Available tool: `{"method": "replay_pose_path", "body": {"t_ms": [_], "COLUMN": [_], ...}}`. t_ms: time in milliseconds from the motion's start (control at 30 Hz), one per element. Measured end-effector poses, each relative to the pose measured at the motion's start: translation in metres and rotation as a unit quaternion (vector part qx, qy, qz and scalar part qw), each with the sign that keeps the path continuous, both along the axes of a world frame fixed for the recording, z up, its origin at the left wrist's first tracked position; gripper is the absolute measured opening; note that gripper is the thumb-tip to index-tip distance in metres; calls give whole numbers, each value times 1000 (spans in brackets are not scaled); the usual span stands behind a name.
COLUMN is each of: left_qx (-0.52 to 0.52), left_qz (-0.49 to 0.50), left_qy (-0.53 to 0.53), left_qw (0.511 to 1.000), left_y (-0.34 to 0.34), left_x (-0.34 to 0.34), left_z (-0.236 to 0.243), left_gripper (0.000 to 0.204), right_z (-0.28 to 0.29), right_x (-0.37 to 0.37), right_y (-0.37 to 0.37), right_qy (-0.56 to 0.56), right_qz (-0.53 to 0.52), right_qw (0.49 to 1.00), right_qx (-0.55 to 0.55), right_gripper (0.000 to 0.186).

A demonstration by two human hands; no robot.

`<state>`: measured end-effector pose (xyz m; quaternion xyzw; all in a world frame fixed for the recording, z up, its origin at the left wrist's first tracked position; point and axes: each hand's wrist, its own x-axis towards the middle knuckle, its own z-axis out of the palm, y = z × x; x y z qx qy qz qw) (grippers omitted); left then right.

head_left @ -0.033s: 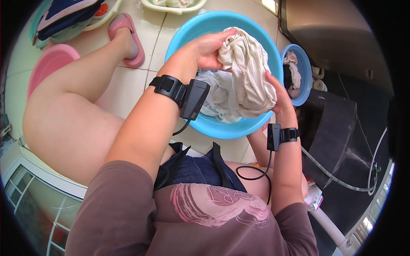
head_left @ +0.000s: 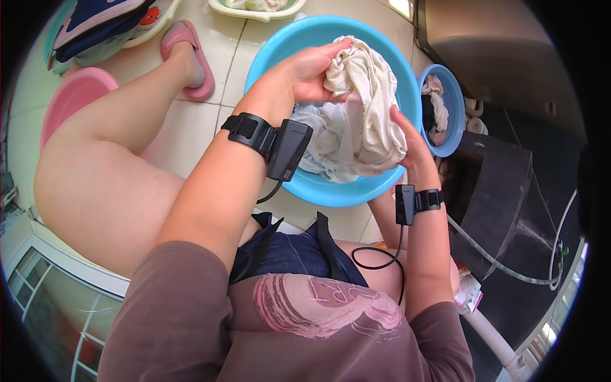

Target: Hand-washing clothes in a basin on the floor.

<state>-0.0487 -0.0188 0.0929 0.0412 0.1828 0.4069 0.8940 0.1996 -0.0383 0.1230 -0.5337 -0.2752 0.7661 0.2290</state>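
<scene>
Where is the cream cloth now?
The cream cloth is above and right of the head view's centre, held between left hand and right hand, over the large blue basin.

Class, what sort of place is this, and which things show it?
Probably a home washing area: bunched cream fabric is held over a large blue basin of white laundry, a smaller blue basin holds more cloth, and the tiled floor looks pale.
</scene>
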Motion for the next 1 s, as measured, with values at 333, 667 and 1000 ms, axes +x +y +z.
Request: {"method": "replay_pose_path", "body": {"t_ms": [333,667,1000], "left_qx": [52,-166,-106], "left_qz": [117,125,245], "left_qy": [113,51,44], "left_qw": [985,977,963], "left_y": [11,-19,-8], "left_x": [8,74,80], "left_z": [-1,-25,-4], "left_gripper": [25,42,39], "right_z": [-15,2,-45], "right_x": [36,-53,-56], "right_y": [4,0,-11], "right_qy": [-81,-237,-407], "right_qz": [251,29,-94], "right_qw": [964,929,740], "right_qx": [-45,283,528], "right_gripper": [65,44,23]}}
